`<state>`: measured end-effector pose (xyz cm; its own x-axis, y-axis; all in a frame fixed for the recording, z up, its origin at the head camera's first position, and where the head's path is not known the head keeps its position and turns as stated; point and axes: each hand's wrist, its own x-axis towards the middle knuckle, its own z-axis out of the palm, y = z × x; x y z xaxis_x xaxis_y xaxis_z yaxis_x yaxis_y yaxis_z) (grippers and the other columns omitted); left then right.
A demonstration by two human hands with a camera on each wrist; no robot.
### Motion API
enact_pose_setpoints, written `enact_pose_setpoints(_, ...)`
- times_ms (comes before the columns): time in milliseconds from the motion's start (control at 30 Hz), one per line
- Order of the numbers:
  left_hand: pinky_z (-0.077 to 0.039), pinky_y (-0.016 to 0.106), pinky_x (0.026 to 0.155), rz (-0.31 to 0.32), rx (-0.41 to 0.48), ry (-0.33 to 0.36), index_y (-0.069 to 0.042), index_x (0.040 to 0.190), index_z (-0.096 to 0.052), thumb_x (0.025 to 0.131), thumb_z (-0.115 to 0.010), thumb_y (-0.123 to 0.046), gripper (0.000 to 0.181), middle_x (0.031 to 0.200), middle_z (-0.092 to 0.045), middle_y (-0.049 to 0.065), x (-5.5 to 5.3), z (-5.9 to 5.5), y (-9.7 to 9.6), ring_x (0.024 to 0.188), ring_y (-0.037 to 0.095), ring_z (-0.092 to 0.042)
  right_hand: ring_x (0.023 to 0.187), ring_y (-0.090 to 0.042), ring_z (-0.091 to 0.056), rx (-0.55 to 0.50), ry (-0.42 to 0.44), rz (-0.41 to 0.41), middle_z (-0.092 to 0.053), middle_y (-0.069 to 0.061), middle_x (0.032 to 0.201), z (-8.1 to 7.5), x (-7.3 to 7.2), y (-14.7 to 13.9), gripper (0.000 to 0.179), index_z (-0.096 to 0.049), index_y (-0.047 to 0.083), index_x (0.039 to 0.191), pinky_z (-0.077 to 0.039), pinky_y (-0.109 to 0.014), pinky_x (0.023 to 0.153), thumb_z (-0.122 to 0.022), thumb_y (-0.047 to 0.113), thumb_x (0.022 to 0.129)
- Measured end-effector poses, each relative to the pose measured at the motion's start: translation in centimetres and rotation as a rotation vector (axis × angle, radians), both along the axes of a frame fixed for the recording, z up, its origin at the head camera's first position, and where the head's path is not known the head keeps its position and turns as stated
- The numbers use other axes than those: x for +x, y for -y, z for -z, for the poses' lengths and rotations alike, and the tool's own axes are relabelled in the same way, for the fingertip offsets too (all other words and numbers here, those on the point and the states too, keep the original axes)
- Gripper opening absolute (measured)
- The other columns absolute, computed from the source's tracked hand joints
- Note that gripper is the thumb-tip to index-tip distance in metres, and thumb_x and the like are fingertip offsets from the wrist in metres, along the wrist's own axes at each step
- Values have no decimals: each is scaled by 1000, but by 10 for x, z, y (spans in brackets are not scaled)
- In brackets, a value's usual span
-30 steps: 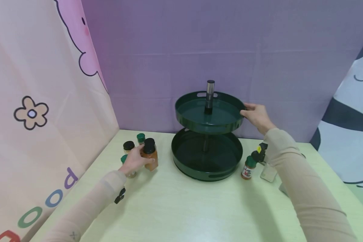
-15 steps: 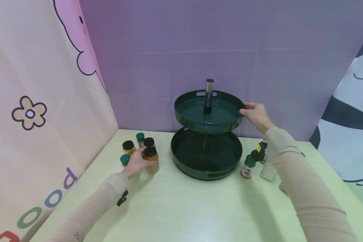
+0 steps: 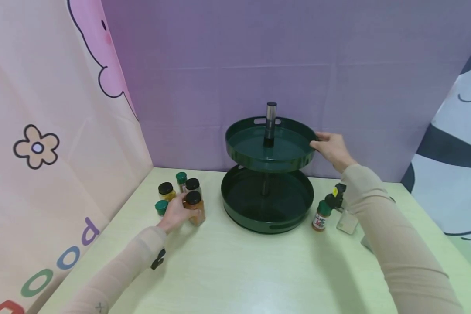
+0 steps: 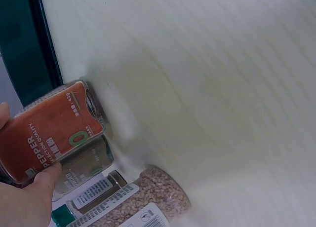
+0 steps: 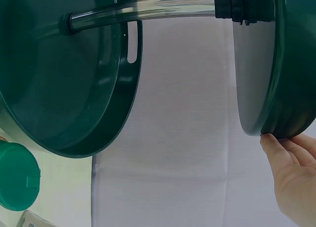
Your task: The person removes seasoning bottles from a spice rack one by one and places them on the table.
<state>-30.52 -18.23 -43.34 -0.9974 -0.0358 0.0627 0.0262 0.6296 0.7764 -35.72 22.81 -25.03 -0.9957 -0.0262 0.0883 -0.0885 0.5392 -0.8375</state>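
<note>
My left hand point(image 3: 176, 214) grips a black-lidded spice jar point(image 4: 49, 131) with an orange-red label reading PEPPER, thumb on its label side in the left wrist view. Behind it stand another black-lidded jar point(image 3: 193, 185), a slim green-capped jar point(image 3: 181, 179) and a black-lidded jar of yellow spice point(image 3: 166, 191). A green-capped jar point(image 4: 153, 200) of pale grains is partly hidden by the hand in the head view. My right hand point(image 3: 332, 150) holds the right side of the upper tray point(image 3: 251, 159) of a dark green two-tier stand, fingertips partly hidden behind its wall.
The stand's lower tray point(image 3: 241, 222) rests on the pale table point(image 3: 235, 270). Right of it are a red-labelled jar with a green cap point(image 3: 321, 218) and a black-lidded jar point(image 3: 347, 222) lying down. A grey object point(image 3: 366, 244) is mostly hidden by the right sleeve. Purple cloth point(image 3: 200, 87) hangs behind.
The spice jar in my left hand has come slightly towards me and stands straighter, apart from the jar behind it. My right hand stays on the upper tray.
</note>
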Motion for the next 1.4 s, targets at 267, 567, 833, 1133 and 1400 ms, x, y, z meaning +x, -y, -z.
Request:
enact_pose_setpoints(267,-45,46,93,-9,4,2,4,134,-38,75,-74,-17,72,129,-50,24,0,3,1,113,35,-52,137,-33,-21,-6,2,-3,-23,-21,149,0,0,0,57,-25,2,143,-26,-48,109,-47,17,93)
enact_pose_setpoints(567,-46,44,90,-9,25,-2,3,132,-40,75,-74,-15,69,126,-53,23,2,4,2,109,34,-54,137,-33,-21,-8,4,-3,-23,-20,149,0,-1,0,58,-25,3,143,-26,-47,109,-47,18,93)
enact_pose_setpoints(833,-47,43,89,-5,41,1,2,132,-40,76,-73,-14,67,125,-53,23,3,4,3,109,34,-55,136,-33,-23,-16,1,-8,-23,-21,149,1,-1,1,57,-24,2,143,-27,-47,109,-47,17,93)
enact_pose_setpoints(1133,-44,46,94,11,53,-6,1,134,-37,77,-72,-14,69,127,-51,24,1,11,2,113,36,-52,137,-32,-22,-28,12,-14,-21,-20,150,2,-1,-2,58,-23,3,144,-26,-47,109,-46,18,94)
enact_pose_setpoints(1400,-32,53,103,24,30,5,-6,144,-23,78,-72,-21,84,142,-36,22,1,2,-21,128,40,-37,137,-32,-22,-37,-10,14,-18,-17,151,2,10,-18,63,-20,4,145,-24,-47,110,-46,30,94)
